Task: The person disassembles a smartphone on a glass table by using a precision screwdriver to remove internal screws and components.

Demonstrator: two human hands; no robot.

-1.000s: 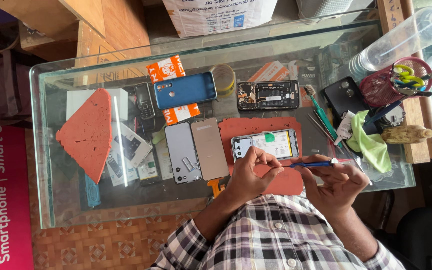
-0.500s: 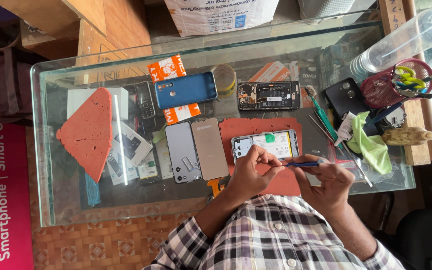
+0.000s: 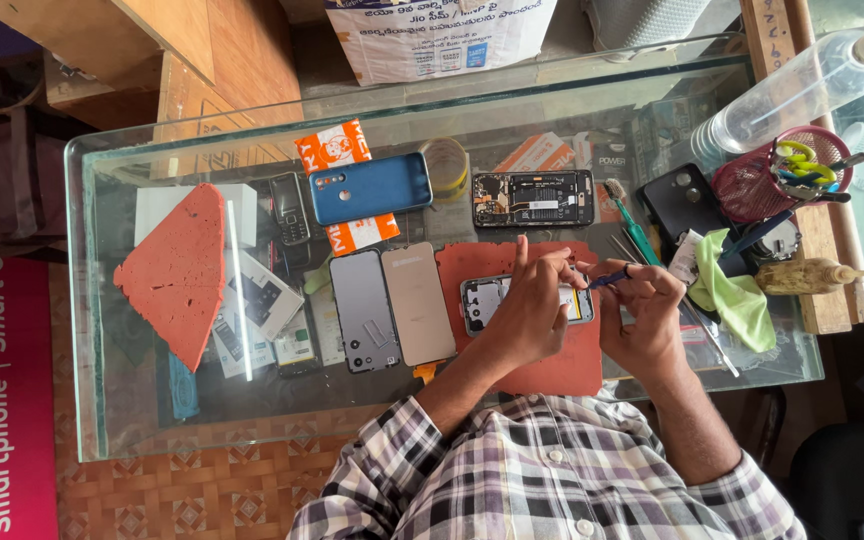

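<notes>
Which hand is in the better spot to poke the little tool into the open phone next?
The right hand, probably. It already pinches the blue-tipped tool, whose tip points at the opened phone on the red mat. The left hand lies over the phone, apparently steadying it.

Red mat, blue phone case, green cloth, plaid sleeve.

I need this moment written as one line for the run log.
left hand: on opened phone | right hand: holds blue tool at phone | phone on red mat | surface: glass counter
</notes>
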